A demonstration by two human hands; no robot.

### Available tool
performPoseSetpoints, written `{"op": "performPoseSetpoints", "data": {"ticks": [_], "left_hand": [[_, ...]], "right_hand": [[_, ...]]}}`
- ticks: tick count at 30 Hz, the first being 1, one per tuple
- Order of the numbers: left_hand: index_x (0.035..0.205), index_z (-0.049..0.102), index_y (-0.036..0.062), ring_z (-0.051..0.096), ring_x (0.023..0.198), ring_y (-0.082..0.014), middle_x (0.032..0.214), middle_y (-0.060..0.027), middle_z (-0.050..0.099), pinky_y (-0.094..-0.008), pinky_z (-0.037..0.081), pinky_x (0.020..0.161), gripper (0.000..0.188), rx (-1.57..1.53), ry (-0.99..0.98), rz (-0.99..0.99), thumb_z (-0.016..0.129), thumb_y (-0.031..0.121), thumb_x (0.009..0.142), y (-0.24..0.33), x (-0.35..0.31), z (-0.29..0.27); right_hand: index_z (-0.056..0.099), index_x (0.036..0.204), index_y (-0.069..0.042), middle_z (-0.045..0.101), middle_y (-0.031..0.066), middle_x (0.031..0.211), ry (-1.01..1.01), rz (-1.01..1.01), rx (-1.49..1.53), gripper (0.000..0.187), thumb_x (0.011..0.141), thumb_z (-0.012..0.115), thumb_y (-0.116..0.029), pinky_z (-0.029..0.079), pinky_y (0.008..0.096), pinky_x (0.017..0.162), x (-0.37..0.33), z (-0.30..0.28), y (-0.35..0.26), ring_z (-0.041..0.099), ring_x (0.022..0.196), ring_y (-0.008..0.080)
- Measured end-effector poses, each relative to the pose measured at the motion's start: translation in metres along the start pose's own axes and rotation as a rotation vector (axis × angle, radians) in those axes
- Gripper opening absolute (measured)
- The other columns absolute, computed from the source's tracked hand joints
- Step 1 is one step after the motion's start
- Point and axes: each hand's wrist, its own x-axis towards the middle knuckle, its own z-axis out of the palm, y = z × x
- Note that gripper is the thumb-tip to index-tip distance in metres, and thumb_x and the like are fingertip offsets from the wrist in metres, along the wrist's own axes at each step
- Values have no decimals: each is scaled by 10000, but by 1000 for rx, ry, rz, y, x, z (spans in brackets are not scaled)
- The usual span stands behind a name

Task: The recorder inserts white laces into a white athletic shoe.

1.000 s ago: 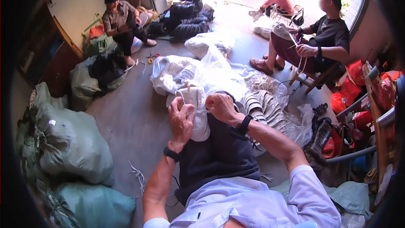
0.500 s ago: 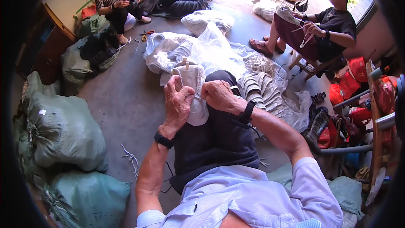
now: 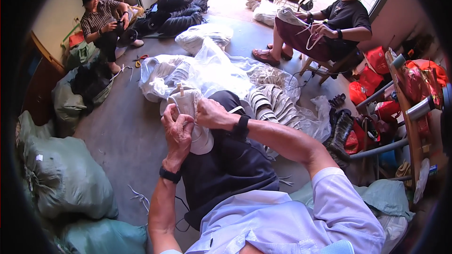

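Workpiece: one off-white shoe (image 3: 202,140), low in shape, with a smooth, rounded toe and a pale tongue (image 3: 189,101) exposed along the upper opening. A small tan tab (image 3: 181,89) projects from the tongue end. A thin white lace (image 3: 174,99) forms a curve beside the opening, on the left. Fine detail of the eyelets is too small to read from where I stand.

Position: the shoe lies at the knee end of the person's dark trousers (image 3: 226,160), toe directed at the wearer's body, tongue end directed away. It sits between the two hands, in contact with both.

Left hand (image 3: 178,134): on the left flank of the shoe. Fingers are bent, with thumb and forefinger brought together on the lace, which rises from the grip. The toe extends past this hand, toward the body.

Right hand (image 3: 213,114): on the right edge of the lacing opening. It is clenched, knuckles up, fingertips turned in against the shoe; what they enclose is hidden.

Adjacent items: beyond the shoe, a translucent plastic bag (image 3: 212,63); to the right, a row of pale curved pieces (image 3: 278,106) on the floor.
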Motion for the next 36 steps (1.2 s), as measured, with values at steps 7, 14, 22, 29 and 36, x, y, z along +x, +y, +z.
{"op": "performPoseSetpoints", "data": {"ticks": [7, 14, 22, 29, 36], "left_hand": [[1308, 603, 122, 318, 1389, -392, 1487, -192, 353, -495, 278, 1137, 465, 101, -31, 68, 685, 126, 850, -5, -1, -2], [1337, 594, 147, 273, 1435, -384, 1527, -154, 353, -513, 236, 1157, 447, 188, -127, 237, 645, 220, 898, -20, 4, -6], [1265, 634, 117, 337, 1380, -380, 1458, -121, 440, -537, 261, 1127, 414, 293, -82, 316, 666, 240, 871, -12, 6, -11], [1171, 663, 77, 380, 1309, -397, 1392, -139, 489, -554, 271, 1104, 345, 306, -17, 353, 646, 230, 863, -10, 4, -11], [1124, 657, 69, 390, 1294, -382, 1354, -156, 502, -579, 256, 1096, 335, 349, 51, 361, 630, 274, 860, -10, 6, -5]], "right_hand": [[646, 984, -44, 570, 106, 1047, 357, -971, -479, 291, 715, 718, -128, 362, 490, 1006, -4, -8, 19, 526, 1123, 271], [658, 859, -73, 596, 63, 955, 62, -1072, -471, 265, 644, 766, -183, 402, 390, 917, 16, -26, 17, 536, 971, 251], [674, 805, -90, 628, 54, 833, 76, -1199, -608, 135, 717, 710, -187, 399, 370, 841, 14, -25, 16, 592, 890, 223], [681, 812, -81, 656, 86, 771, -9, -1105, -605, 125, 695, 687, -126, 408, 377, 824, 11, -24, 16, 638, 775, 252], [677, 743, -63, 669, 131, 695, -141, -919, -560, 128, 683, 619, -160, 418, 421, 761, 25, -20, 15, 676, 712, 289]]}}
